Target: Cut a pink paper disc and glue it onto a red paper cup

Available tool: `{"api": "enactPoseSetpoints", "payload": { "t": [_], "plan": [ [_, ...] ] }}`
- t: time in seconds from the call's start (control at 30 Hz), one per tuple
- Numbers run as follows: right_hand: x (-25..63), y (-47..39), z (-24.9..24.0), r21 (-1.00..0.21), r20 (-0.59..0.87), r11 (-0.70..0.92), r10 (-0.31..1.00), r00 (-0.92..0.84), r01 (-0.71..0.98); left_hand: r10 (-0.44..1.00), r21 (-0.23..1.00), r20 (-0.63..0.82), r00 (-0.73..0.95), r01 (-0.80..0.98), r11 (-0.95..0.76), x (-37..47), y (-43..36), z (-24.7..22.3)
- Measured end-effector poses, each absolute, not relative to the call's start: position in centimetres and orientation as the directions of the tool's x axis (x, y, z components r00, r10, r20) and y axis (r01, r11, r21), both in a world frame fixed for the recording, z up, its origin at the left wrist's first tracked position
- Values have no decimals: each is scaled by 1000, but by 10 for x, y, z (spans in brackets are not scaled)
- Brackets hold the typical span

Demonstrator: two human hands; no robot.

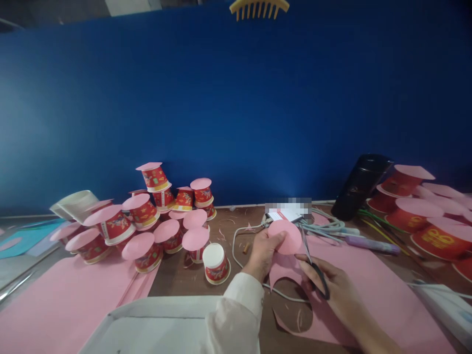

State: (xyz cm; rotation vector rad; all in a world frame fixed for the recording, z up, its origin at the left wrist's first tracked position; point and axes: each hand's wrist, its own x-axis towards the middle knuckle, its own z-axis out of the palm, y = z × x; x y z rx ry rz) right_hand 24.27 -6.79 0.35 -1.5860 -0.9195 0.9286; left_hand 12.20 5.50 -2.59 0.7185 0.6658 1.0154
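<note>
My left hand (pixel 262 250) pinches a round pink paper disc (pixel 285 237) at its left edge. Black-handled scissors (pixel 319 280) are in my right hand (pixel 330 285), their blades pointing up along the disc's right edge. Below both hands lies a large pink sheet (pixel 361 290) with round pieces cut out of it. Left of my left hand stands an upside-down red paper cup (pixel 217 269) with a bare white base. Many more red cups (pixel 115 230), topped with pink discs, are grouped and partly stacked farther left.
A black bottle (pixel 361 187) leans against the blue partition (pixel 228 108). Coiled cables (pixel 324 226) and a purple tube (pixel 372 245) lie near it. Red cups (pixel 440 240) crowd the right. A white tray (pixel 162 327) is in front; pink sheets (pixel 73 300) lie left.
</note>
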Motion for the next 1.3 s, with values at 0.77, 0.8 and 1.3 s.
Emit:
{"api": "enactPoseSetpoints", "payload": {
  "t": [0.77,0.8,1.3],
  "plan": [
    [246,-68,-1,-966,-137,-215,896,422,141,925,835,-156,346,-454,311,123,55,-26],
    [246,-68,-1,-966,-137,-213,899,416,144,925,833,-154,348,-457,311,123,55,-26],
    [243,-67,3,-957,-142,-239,882,450,166,919,840,-162,358,-438,319,122,51,-19]
  ]
}}
